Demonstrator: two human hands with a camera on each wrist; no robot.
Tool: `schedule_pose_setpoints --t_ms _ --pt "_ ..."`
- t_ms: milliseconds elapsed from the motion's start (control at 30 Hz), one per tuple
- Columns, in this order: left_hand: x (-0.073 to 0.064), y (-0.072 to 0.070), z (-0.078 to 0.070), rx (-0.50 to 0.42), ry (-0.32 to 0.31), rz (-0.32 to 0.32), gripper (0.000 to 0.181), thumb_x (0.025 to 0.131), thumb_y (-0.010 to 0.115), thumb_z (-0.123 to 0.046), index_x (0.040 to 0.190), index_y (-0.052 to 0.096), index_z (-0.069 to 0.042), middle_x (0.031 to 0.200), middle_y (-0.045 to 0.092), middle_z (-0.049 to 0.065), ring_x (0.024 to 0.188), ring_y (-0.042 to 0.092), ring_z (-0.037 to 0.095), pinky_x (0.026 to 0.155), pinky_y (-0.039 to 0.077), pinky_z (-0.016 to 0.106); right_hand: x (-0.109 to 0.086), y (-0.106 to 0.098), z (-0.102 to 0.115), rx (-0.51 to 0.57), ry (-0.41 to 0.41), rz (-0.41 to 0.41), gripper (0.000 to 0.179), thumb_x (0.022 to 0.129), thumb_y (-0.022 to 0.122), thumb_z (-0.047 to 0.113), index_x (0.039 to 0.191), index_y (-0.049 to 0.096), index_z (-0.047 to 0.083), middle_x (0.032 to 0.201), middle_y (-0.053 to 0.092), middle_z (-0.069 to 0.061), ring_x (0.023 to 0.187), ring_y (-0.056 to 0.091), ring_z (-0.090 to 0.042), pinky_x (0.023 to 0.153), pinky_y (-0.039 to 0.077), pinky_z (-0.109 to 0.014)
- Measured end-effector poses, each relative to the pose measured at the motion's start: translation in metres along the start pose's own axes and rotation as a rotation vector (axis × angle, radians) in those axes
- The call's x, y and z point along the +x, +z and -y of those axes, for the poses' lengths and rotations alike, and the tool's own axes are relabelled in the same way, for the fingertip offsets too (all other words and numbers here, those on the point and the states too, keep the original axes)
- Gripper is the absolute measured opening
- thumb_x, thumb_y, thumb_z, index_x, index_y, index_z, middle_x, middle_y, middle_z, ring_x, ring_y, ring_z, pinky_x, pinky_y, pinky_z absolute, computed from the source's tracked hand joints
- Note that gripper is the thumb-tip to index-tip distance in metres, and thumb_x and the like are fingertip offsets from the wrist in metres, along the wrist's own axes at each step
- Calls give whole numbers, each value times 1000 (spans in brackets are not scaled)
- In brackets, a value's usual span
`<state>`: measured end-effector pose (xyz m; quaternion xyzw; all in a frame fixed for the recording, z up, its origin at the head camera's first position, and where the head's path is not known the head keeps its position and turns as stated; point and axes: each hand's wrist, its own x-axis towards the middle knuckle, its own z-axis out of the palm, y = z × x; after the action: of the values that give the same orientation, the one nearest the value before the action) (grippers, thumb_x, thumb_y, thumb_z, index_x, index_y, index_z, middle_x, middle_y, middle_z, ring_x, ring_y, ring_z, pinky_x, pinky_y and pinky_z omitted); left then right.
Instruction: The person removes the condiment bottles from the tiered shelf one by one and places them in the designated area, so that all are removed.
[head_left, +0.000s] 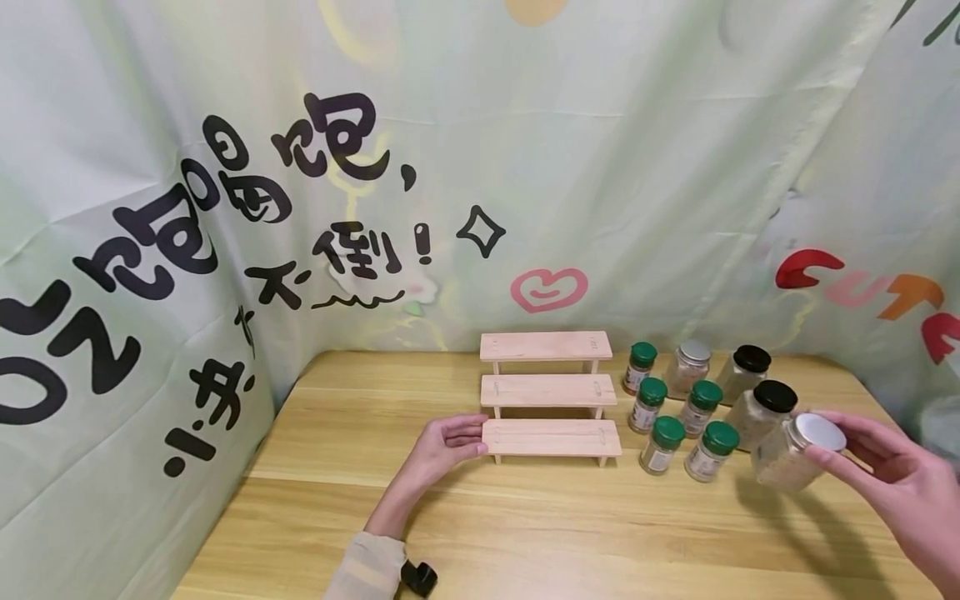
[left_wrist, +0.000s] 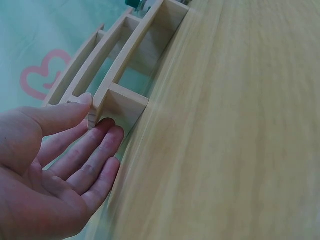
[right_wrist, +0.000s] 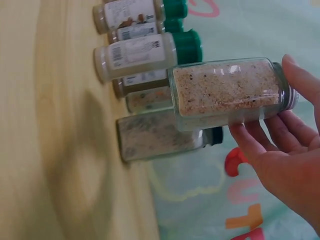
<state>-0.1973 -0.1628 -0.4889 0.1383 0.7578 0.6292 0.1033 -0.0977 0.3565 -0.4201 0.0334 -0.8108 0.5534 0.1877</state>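
Note:
A three-step wooden display rack [head_left: 551, 438] stands on the table near the back cloth. My left hand [head_left: 442, 450] pinches the left end of its lowest step. In the left wrist view, the thumb [left_wrist: 80, 110] lies on top and the fingers [left_wrist: 92, 155] reach beneath the board's end. Over at the right, my right hand [head_left: 900, 479] grips a square glass seasoning jar [head_left: 786, 458] by its silver lid, tilted above the table. Pale brown coarse granules fill this jar [right_wrist: 227, 90], as the right wrist view shows. The rack's steps bear nothing.
Several green-capped spice bottles [head_left: 657, 450] stand right of the rack. Behind them are another silver-lidded jar [head_left: 686, 373] and two black-lidded jars [head_left: 759, 417]. A printed cloth [head_left: 637, 167] hangs along the wooden table's [head_left: 525, 533] back and sides.

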Motion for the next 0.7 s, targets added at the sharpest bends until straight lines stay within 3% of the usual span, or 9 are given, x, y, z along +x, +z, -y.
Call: schedule_pose_setpoints --t_ms 400,700 --pt "0 0 1 -6 11 3 46 92 76 -3 134 63 6 123 68 25 113 67 37 93 58 27 -2 0 -18 -129 92 48 43 97 70 3 138 59 8 118 62 29 103 58 17 75 50 -3" --pt "1 -2 1 -4 0 13 46 92 77 -3 134 62 6 124 68 24 114 66 36 93 58 26 -3 7 -28 -136 145 103 44 97 71 8 139 57 9 117 57 33 102 55 21 74 51 -4"
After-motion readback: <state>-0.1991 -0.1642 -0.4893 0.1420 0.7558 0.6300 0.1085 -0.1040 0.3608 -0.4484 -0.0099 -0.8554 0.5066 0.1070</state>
